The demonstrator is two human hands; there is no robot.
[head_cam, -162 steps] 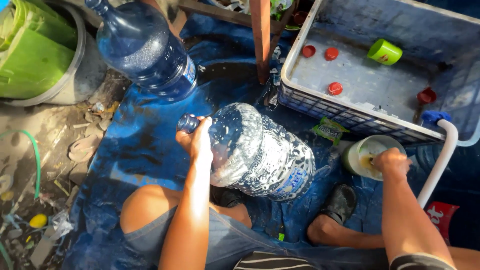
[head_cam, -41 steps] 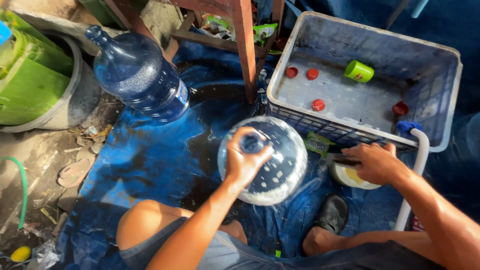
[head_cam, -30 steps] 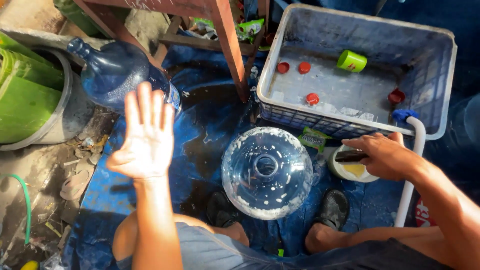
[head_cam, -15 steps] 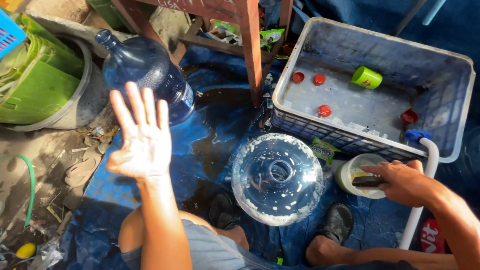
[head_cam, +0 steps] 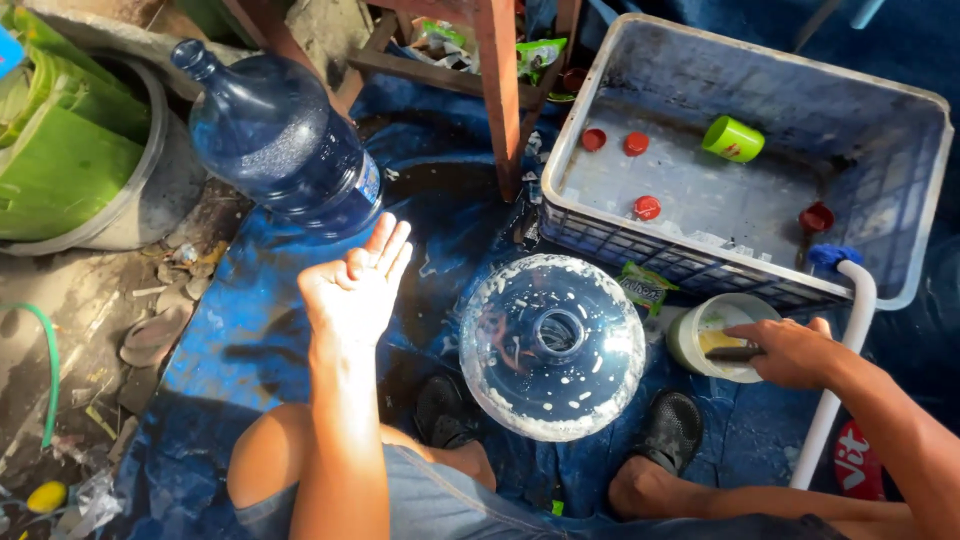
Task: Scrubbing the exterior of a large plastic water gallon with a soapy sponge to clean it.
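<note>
Head view: clear round plastic water jug (head_cam: 552, 346) stands upright on the wet blue tarp (head_cam: 240, 330), between the person's feet, just beside the crate. Its long axis runs vertical, mouth pointing straight up at the camera; soapy white foam rings the shoulder. What is inside the jug is hard to tell through the foam.

Left hand (head_cam: 357, 288) is raised in the air left of the jug, touching nothing, fingers loosely together and slightly curled, holding nothing. Right hand (head_cam: 792, 352) rests on the rim of a small white plastic tub (head_cam: 712, 338), fingers closed around a dark handle-like object (head_cam: 735, 353); the tub shows yellowish contents.

Grey perforated plastic crate (head_cam: 905, 180) sits above the tub, holding shallow water, several red bottle caps (head_cam: 647, 207) and a green plastic cup (head_cam: 732, 139) lying on its side. White bent pipe (head_cam: 850, 340) with a blue end hangs over the crate's near corner.

Second blue-tinted large water jug (head_cam: 275, 140) lies tilted at upper left, neck pointing up-left, its contents unclear. Grey round basin (head_cam: 165, 190) at far left holds green folded material.
</note>
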